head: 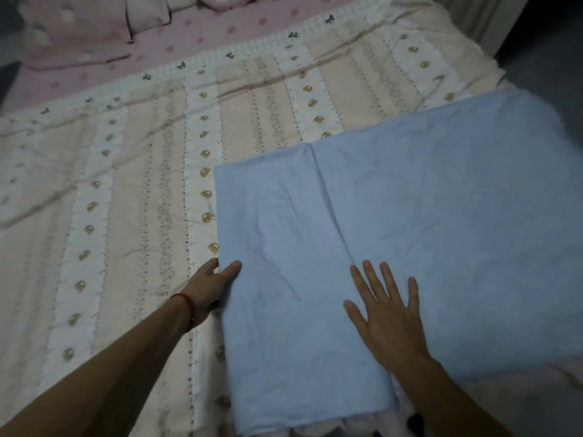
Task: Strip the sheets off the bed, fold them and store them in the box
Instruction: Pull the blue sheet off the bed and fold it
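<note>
While the blue sheet point(362, 247) lies partly folded on the bed point(126, 200), occupying the field from centre toward 3 o'clock, folding is judged to be under way and unfinished. A crease runs down the sheet from its top edge toward the right hand point(383, 313), with a narrower panel at 9 o'clock of the crease and a wider panel at 3 o'clock. The right hand rests flat on the sheet at about 5 o'clock, fingers straight and spread, grasping nothing. The left hand point(211, 288) is at the sheet's left edge, about 7 o'clock, thumb on top of the cloth and fingers apparently beneath it; it appears to pinch that edge. A red band point(186, 305) sits on that wrist. Beneath the sheet a patterned quilt point(268, 105) covers the bed from 9 to 1 o'clock, and a pink sheet point(205, 29) with pillows point(94, 23) shows at 12 o'clock; these are not yet stripped. No box is in view. Judgement: one sheet is off and part folded; further folds, the remaining bedding and all storing are still outstanding. The sheet's far right corner is blurred and cannot be assessed.
</note>
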The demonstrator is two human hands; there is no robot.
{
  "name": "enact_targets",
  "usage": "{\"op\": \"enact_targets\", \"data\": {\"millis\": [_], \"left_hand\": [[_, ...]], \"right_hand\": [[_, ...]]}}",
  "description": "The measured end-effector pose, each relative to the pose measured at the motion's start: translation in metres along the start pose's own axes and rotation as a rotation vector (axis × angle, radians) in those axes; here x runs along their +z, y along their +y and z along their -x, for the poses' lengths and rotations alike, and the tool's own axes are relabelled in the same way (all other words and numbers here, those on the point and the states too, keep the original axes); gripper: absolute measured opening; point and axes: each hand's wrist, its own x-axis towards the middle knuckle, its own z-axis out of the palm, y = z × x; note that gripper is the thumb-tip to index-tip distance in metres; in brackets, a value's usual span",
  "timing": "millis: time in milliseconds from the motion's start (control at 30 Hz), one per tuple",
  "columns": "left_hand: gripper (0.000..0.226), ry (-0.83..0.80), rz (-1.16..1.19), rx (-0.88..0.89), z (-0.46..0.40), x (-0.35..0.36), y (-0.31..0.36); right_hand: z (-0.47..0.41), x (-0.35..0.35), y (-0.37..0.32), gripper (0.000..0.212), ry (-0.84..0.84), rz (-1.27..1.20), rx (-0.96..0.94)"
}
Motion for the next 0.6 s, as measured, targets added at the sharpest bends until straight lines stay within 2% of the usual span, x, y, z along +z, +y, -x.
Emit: {"op": "enact_targets", "data": {"millis": [67,167,200,300,367,433,500,600], "left_hand": [[0.042,-0.103,0.057,0.064,0.017,-0.001,0.023],[0.054,-0.215,0.056,0.215,0.044,0.012,0.065],[0.058,-0.239,0.064,0.256,0.055,0.023,0.082],[0.067,-0.285,0.056,0.352,0.079,0.066,0.127],[0.071,-0.295,0.023,0.417,0.095,0.104,0.156],[0.077,-0.297,-0.028,0.476,0.100,0.147,0.178],[0.084,-0.279,-0.088,0.531,0.101,0.192,0.192],[0.088,-0.357,-0.067,0.464,0.101,0.275,0.201]], "right_hand": [[0.002,-0.006,0.010,0.072,-0.081,-0.063,0.001],[0.000,-0.018,0.025,0.099,-0.124,-0.352,0.002],[0.001,-0.029,0.030,0.095,-0.145,-0.480,0.038],[0.006,-0.070,0.041,0.038,-0.160,-0.829,0.142],[0.010,-0.092,0.054,0.025,-0.156,-0.953,0.199],[0.011,-0.111,0.065,0.023,-0.200,-1.085,0.285],[0.010,-0.126,0.076,0.031,-0.236,-1.342,0.446],[0.012,-0.140,0.116,0.049,-0.207,-1.692,0.659]]}}
